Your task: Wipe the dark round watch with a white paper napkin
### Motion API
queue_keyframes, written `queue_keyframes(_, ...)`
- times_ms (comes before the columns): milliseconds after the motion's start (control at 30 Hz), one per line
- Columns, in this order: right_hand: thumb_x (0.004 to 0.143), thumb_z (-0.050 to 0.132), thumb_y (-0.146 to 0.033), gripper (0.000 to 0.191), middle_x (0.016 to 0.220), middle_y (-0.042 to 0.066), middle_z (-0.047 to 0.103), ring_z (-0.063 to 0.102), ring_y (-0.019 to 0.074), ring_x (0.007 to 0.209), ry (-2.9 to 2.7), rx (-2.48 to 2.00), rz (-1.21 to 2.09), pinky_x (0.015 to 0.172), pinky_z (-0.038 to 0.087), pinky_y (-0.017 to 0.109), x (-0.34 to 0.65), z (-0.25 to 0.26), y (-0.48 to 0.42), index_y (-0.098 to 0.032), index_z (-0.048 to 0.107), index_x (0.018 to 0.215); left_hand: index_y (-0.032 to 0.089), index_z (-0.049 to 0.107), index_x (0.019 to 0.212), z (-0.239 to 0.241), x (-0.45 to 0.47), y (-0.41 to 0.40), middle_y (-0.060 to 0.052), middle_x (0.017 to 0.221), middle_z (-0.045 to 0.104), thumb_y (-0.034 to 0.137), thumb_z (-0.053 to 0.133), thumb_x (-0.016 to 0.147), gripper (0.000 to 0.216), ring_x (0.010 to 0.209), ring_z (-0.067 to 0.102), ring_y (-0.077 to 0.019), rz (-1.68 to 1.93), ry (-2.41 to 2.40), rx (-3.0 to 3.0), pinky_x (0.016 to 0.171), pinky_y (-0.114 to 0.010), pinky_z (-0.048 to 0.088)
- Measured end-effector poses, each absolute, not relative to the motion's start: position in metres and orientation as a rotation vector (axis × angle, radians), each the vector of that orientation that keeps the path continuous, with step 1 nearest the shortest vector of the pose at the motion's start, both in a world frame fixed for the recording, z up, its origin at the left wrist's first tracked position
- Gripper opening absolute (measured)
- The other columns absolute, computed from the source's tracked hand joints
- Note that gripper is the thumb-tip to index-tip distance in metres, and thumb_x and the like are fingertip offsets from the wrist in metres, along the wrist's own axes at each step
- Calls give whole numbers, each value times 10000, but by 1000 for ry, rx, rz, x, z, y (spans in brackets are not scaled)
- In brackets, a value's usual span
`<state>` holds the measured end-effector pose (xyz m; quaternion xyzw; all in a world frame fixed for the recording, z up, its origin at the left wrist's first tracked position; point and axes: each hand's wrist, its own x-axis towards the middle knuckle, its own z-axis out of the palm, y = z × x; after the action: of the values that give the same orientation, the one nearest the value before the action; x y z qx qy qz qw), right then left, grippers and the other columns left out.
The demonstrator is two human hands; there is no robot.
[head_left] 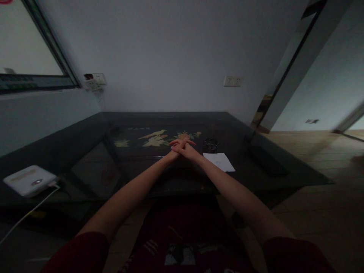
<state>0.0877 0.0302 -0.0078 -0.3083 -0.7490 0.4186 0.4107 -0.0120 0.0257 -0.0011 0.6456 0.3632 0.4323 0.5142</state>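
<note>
My left hand (175, 147) and my right hand (188, 151) cross each other over the dark table, fingers laced together and mostly stretched out. Nothing shows between them, though the palms are hidden. A folded white sheet of paper (220, 162) lies just right of my right wrist. Behind that paper is a small dark, shiny, roundish object (210, 144) whose kind I cannot make out. Beyond my fingers, the dark tabletop (170, 120) bears a picture of pale birds (155, 138) and flowers (184, 135).
At the table's left sits a white box-shaped device (30, 180) with a white cable (31, 210) running off the near edge. A long black object (267, 161) lies toward the right edge. The wall behind has sockets (233, 81). Wooden floor (309, 212) shows at right.
</note>
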Motion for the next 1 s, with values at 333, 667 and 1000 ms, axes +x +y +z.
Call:
queue_keyframes(333,830,630,-438,329,1043,25,647,606,202,1005,-1890,-781,1064,913,459,351,89,-12,34,-255,657,1102,193,675,790,-5,-8,30,-80,971,675,358,345,930,395,1113,585,-258,1094,893,1533,1036,-355,401)
queue_keyframes(667,826,631,-419,320,1050,39,646,611,210,1005,-1881,-766,1077,906,460,363,88,-11,34,-240,658,1089,221,704,832,-4,-13,28,-92,1023,675,430,390,912,386,1155,572,-296,1065,880,1512,1026,-391,436)
queue_keyframes(1000,831,628,-450,337,1083,33,641,598,210,1038,-1901,-762,1043,913,458,354,88,-15,37,-253,658,1103,158,666,880,3,-9,23,-100,1066,667,349,298,957,422,1145,577,-235,1031,912,1512,1034,-344,412)
